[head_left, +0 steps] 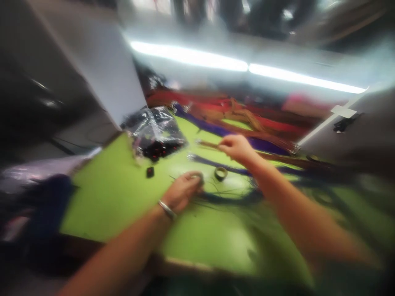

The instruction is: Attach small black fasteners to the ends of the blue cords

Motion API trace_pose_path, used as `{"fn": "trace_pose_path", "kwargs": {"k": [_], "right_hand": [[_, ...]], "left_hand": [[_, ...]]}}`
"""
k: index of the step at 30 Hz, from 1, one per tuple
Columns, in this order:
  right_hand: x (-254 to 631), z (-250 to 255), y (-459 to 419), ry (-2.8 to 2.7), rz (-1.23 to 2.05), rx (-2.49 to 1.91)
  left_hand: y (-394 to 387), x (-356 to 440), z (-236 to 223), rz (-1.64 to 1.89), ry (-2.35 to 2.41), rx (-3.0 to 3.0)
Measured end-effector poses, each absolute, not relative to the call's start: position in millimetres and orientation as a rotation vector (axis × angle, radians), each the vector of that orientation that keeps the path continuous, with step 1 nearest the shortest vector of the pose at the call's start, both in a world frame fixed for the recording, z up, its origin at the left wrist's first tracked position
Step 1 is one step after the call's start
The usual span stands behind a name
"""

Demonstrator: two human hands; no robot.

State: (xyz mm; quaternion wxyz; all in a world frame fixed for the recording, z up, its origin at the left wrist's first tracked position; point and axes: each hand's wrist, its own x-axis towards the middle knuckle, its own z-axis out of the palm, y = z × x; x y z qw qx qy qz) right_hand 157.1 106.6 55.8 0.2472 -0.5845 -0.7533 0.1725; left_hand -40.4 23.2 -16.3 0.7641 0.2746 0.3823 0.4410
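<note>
1. Brown wire bundle (209, 144): located over the middle of the bench (114, 193), toward its far side. Its long axis runs crosswise, sloping gently toward you at the right; the pale tip points left. You cannot be shown where it ends at the right – your forearm covers that stretch.

2. Right hand (235, 148): your thumb and fingers are pinched together on the brown wire bundle, a little behind the tip. That hold appears chosen to leave the tip exposed while controlling the strands.

3. Left hand (182, 190): your fingers are curled in, low over the bench and nearer you. A grey object (199, 178) shows at the fingertips; blur prevents finding whether you grip it or what it is.

4. Blue bundle (216, 160): lies just on your side of the brown one, roughly parallel, pale tip also left. The matching direction suggests deliberate laying-out, ends within easy reach.

5. Tape roll (220, 178): sits between your hands, probably so either can take it. A dark blue bundle (231, 200) curves nearer you, beside loose thin strands.

6. Outer area: a clear plastic bag (163, 129) of dark parts stands at far left, one small black piece (150, 172) before it – purple bundle (212, 128) beyond, lit tubes (191, 54) above.
</note>
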Motion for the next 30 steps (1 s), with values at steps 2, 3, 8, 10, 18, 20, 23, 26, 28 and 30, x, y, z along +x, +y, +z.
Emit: {"fn": "trace_pose_path", "kwargs": {"k": [2,3,8,10,18,20,23,26,28,30], "right_hand": [[131.6,56.7,94.7,-2.123,0.491,-1.493],[121.0,56.2,88.7,-2.169,0.490,-1.460],[85.4,45.6,63.1,-2.466,0.416,-1.452],[76.1,42.2,55.8,-2.565,0.394,-1.429],[59.3,39.8,49.6,-2.604,0.400,-1.385],[60.5,36.6,50.4,-2.539,0.491,-1.334],[71.3,30.4,50.2,-2.410,0.538,-1.312],[94.0,26.5,47.8,-2.219,0.548,-1.397],[111.1,25.1,44.6,-2.105,0.569,-1.453],[124.4,22.9,40.2,-2.034,0.613,-1.497]], "left_hand": [[24.0,-41.9,-18.7,0.954,0.830,0.620],[24.5,-42.7,-20.7,0.948,0.824,0.638],[25.4,-43.9,-35.0,0.990,0.786,0.706],[25.3,-42.8,-40.7,1.044,0.812,0.706],[27.8,-40.8,-53.1,1.083,0.912,0.721],[27.4,-41.0,-51.4,1.076,0.917,0.729],[25.9,-42.5,-43.4,1.058,0.906,0.749],[24.1,-44.6,-31.2,1.009,0.855,0.754],[23.2,-45.4,-23.9,0.990,0.816,0.720],[22.7,-45.2,-19.5,0.985,0.786,0.668]]}}
